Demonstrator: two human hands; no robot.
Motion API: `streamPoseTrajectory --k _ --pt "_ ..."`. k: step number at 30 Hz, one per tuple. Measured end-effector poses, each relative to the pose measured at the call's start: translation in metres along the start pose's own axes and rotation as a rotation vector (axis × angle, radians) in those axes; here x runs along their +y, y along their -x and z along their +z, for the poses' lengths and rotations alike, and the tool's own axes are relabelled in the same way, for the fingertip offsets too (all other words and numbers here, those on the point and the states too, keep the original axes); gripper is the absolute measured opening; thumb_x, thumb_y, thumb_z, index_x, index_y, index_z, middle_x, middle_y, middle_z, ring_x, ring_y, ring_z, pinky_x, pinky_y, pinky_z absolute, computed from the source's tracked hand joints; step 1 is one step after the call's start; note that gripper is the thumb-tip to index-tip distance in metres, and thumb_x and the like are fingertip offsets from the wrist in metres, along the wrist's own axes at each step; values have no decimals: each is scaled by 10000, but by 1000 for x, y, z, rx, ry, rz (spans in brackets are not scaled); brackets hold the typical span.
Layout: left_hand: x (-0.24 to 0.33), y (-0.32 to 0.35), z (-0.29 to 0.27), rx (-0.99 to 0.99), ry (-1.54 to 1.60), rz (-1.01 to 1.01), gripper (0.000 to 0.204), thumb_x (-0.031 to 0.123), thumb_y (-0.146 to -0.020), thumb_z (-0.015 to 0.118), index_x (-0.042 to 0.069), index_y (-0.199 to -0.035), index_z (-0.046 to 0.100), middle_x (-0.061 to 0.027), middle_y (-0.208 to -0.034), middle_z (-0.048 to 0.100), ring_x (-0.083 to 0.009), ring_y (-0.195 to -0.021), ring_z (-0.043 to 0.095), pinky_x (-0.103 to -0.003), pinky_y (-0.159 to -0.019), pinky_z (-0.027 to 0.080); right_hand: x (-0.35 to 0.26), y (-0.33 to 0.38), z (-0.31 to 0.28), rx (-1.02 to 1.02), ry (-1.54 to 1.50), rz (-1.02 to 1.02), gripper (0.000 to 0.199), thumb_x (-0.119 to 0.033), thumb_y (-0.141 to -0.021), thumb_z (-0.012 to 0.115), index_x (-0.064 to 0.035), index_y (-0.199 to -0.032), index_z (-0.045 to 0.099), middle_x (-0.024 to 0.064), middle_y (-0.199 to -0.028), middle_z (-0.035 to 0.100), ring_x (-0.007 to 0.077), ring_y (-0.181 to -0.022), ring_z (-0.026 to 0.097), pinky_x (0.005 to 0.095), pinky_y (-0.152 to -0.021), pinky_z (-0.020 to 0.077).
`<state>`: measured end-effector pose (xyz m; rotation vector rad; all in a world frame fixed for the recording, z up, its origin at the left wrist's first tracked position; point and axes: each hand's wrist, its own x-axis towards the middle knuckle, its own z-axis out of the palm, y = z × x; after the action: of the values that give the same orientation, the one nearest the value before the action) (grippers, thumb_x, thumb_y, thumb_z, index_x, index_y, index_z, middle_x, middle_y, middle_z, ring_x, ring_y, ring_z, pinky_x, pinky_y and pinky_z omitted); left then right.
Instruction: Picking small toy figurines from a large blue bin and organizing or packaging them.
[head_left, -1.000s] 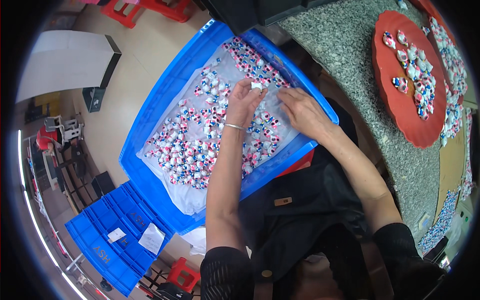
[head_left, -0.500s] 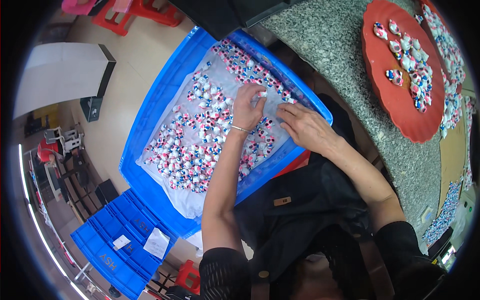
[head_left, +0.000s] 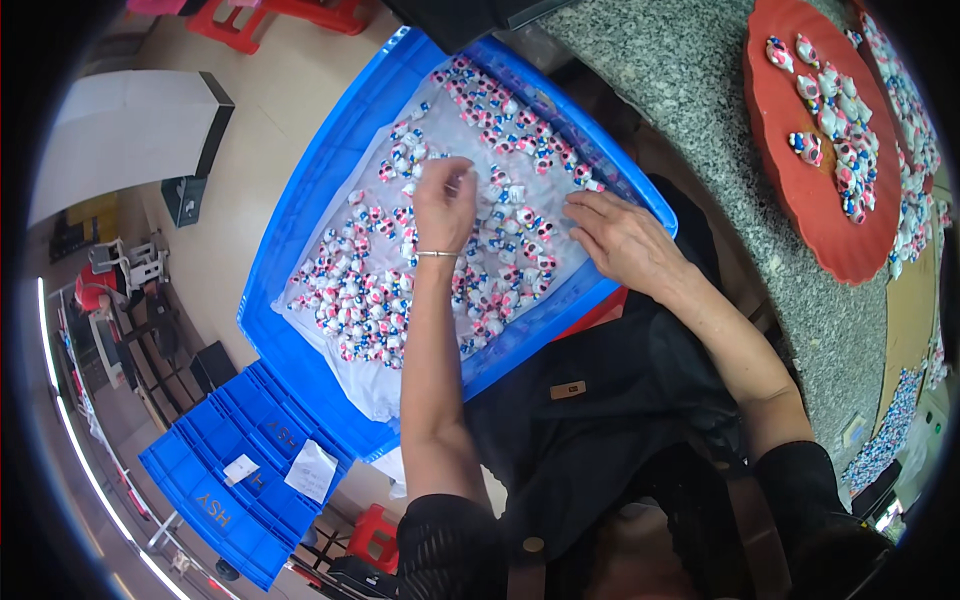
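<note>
Many small figurines [head_left: 375, 300], white with pink and blue parts, lie on a white plastic sheet [head_left: 350, 385] inside a blue crate [head_left: 262, 290]. My left hand [head_left: 445, 210], with a bracelet at the wrist, hovers over the middle of them. Its thumb and fingers are curled together, and whatever they may hold cannot be made out. Toward the crate's right side, my right hand [head_left: 625, 245] is held low over the sheet. Its fingers are stretched out and apart, close to a row of figurines by the crate wall, with nothing visible in them.
On the right stands a speckled stone counter [head_left: 690, 130] bearing a red scalloped plate [head_left: 800, 215] of similar figurines. More figurines lie beyond the plate. Stacked blue crates [head_left: 190, 480] stand at lower left, and a red stool [head_left: 373, 535] is below.
My left hand has moved left, away from my right hand, over the middle of the figurines. My right hand has drawn slightly right. The whole view has shifted a little.
</note>
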<state>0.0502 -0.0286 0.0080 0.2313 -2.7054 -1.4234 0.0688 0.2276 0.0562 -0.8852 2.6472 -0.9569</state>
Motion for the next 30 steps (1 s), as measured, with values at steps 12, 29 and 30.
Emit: streamPoseTrajectory --k 12,29,30 --pt "4 -3 11 -315 -558 223 293 122 -716 718 79 -1000 660 -154 -918 600 -319 -870 589 -404 -771 491 -4 -2 1 19 -20 -9 246 -131 -863 627 4 -1067 654 145 -1136 635 315 -1060 610 386 -925 495" --pt "24 16 80 -86 -145 505 329 -6 -654 713 92 -952 612 -100 -1023 586 -308 -985 529 -390 -876 428 -9 35 -1 159 -83 -167 198 -43 -787 679 -5 -980 654 122 -1054 634 282 -928 626 375 -804 498" --pt "19 15 83 -122 -212 543 332 -3 -656 714 92 -957 610 -95 -1015 582 -307 -972 529 -388 -872 428 -9 34 0 153 -81 -169 202 -44 -786 681 -4 -982 654 123 -1053 634 282 -930 626 377 -809 497"
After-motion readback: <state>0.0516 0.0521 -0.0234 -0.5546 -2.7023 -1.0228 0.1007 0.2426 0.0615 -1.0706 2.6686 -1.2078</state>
